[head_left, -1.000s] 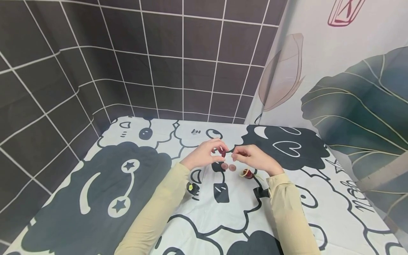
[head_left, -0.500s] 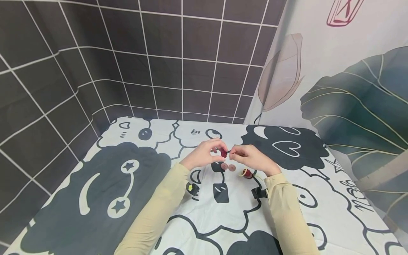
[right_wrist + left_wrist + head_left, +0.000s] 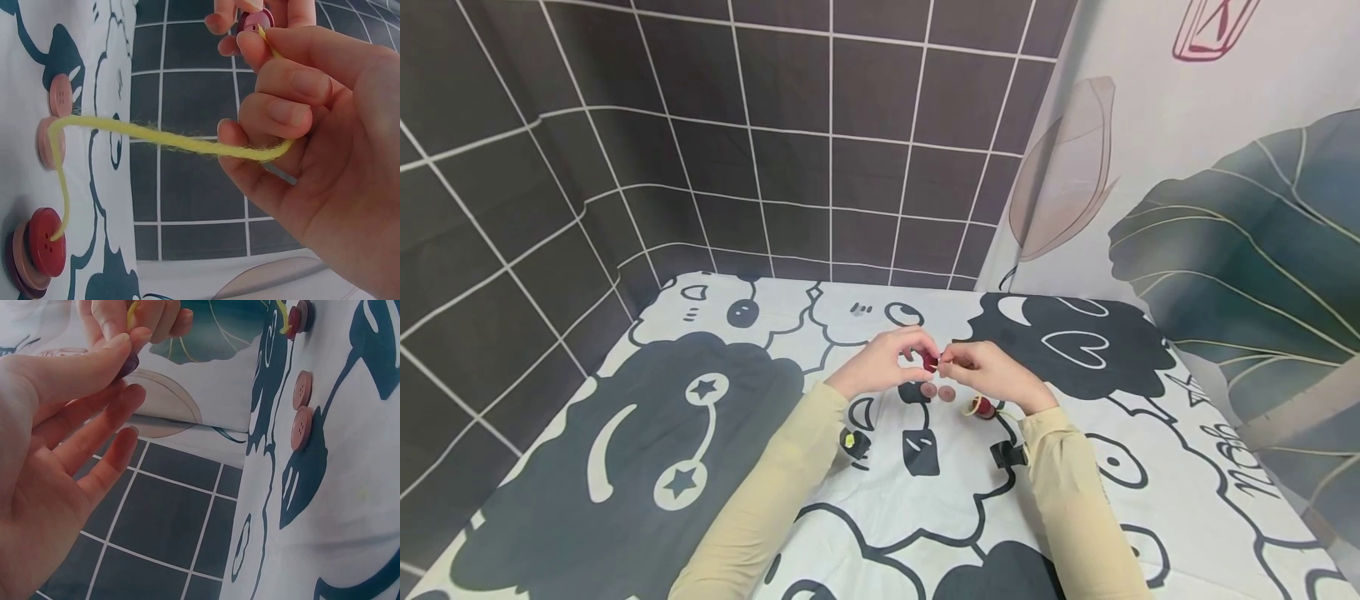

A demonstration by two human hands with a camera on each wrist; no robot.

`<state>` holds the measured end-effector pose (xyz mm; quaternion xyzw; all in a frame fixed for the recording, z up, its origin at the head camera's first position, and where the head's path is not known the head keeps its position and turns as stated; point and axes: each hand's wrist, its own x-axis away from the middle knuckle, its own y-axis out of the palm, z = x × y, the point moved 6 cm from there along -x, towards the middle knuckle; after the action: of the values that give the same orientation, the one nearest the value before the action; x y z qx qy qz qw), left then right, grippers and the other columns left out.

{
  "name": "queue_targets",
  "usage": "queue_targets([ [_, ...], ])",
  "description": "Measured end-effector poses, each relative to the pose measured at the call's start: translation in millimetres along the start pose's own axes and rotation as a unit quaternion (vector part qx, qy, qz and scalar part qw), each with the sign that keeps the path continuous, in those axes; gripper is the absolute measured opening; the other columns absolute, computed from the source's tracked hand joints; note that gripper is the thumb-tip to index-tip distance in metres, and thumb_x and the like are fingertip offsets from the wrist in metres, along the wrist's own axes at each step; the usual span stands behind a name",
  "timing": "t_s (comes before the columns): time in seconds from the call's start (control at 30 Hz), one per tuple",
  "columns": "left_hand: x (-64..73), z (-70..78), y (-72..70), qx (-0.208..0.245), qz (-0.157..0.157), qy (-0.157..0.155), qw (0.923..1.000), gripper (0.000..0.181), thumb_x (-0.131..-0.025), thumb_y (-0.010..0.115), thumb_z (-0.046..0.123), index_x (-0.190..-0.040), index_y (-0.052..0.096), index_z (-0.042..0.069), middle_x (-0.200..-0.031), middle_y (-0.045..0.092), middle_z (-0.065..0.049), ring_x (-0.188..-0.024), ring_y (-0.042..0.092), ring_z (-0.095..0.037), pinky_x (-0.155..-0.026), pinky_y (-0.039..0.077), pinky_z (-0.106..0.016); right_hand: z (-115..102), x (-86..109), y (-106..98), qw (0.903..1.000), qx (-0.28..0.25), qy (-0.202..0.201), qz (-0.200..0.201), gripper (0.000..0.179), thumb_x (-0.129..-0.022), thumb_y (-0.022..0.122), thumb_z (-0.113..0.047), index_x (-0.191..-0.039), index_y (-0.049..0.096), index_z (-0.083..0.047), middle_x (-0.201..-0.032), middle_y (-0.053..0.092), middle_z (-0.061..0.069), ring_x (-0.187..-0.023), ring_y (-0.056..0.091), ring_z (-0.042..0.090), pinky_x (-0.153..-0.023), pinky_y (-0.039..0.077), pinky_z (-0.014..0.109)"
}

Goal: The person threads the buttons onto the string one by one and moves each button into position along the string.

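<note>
My left hand point(image 3: 887, 360) pinches a dark red button point(image 3: 266, 17) between thumb and fingertips, and its other fingers spread loosely in the left wrist view. Close against it, my right hand point(image 3: 988, 371) pinches yellow yarn point(image 3: 181, 143) near its end. The yarn tip lies at the button's holes in the right wrist view. From there the strand passes under the right hand's curled fingers and runs down to a stack of buttons point(image 3: 49, 242) on the cloth, entering a hole of the red top one.
Two pink buttons point(image 3: 947, 394) lie side by side on the patterned cloth point(image 3: 955, 492), just left of the stack. A small black piece with a yellow patch point(image 3: 853, 442) shows beside the left sleeve. A dark grid-patterned backdrop point(image 3: 790, 167) rises behind the cloth.
My right hand has moved slightly left, bringing the yarn end up to the button. The button in my left hand has turned from edge-on. The stack and the pink buttons stay put.
</note>
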<state>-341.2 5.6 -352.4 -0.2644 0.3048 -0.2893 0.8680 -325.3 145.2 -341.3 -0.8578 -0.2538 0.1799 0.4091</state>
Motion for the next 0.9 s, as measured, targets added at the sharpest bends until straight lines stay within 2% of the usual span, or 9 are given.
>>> queue_targets([
  [0.2,0.2,-0.6,1.0,0.000,-0.001,-0.001,1.0000,0.026,-0.083,0.075,0.007,-0.106,0.065,0.010,-0.100,0.066,-0.002,-0.094,0.062,-0.012,-0.088,0.050,-0.031,1.8,-0.1,0.6,1.0000,0.006,0.004,-0.003,0.010,-0.093,0.056,-0.008,-0.092,0.065,-0.005,-0.077,0.063,-0.001,-0.066,0.050,0.008,-0.060,0.040,0.020],
  [0.4,-0.4,-0.9,2.3,0.002,0.001,0.003,1.0000,0.026,-0.082,0.074,0.005,-0.106,0.066,0.010,-0.099,0.065,-0.002,-0.094,0.062,-0.019,-0.086,0.049,-0.028,1.5,-1.1,1.1,1.0000,0.009,0.002,-0.001,0.009,-0.093,0.058,-0.009,-0.091,0.065,-0.006,-0.078,0.065,0.000,-0.068,0.051,0.008,-0.062,0.041,0.021],
  [0.57,-0.4,-0.7,2.0,0.002,0.000,-0.006,1.0000,0.029,-0.082,0.075,0.007,-0.109,0.065,0.010,-0.101,0.065,-0.002,-0.094,0.061,-0.014,-0.087,0.048,-0.026,-0.2,-1.6,0.4,1.0000,0.008,0.001,0.001,0.008,-0.093,0.058,-0.009,-0.091,0.065,-0.006,-0.079,0.066,0.000,-0.069,0.052,0.008,-0.064,0.042,0.021],
  [0.73,-0.1,0.1,0.4,0.006,-0.001,-0.019,0.9998,0.033,-0.083,0.074,0.008,-0.113,0.062,0.010,-0.105,0.066,-0.003,-0.098,0.061,-0.014,-0.091,0.048,-0.030,-1.6,-1.4,0.6,0.9999,0.012,-0.001,0.004,0.009,-0.093,0.057,-0.009,-0.091,0.066,-0.007,-0.080,0.066,0.004,-0.067,0.050,0.007,-0.062,0.041,0.020],
  [0.9,-0.3,1.7,-1.6,0.009,0.003,-0.035,0.9993,0.032,-0.083,0.075,0.013,-0.110,0.056,0.013,-0.103,0.067,-0.002,-0.098,0.063,-0.012,-0.090,0.049,-0.038,-3.5,-2.2,1.9,0.9998,0.012,-0.008,0.017,0.010,-0.093,0.056,-0.008,-0.090,0.066,-0.007,-0.077,0.065,0.003,-0.063,0.048,0.005,-0.060,0.040,0.020],
])
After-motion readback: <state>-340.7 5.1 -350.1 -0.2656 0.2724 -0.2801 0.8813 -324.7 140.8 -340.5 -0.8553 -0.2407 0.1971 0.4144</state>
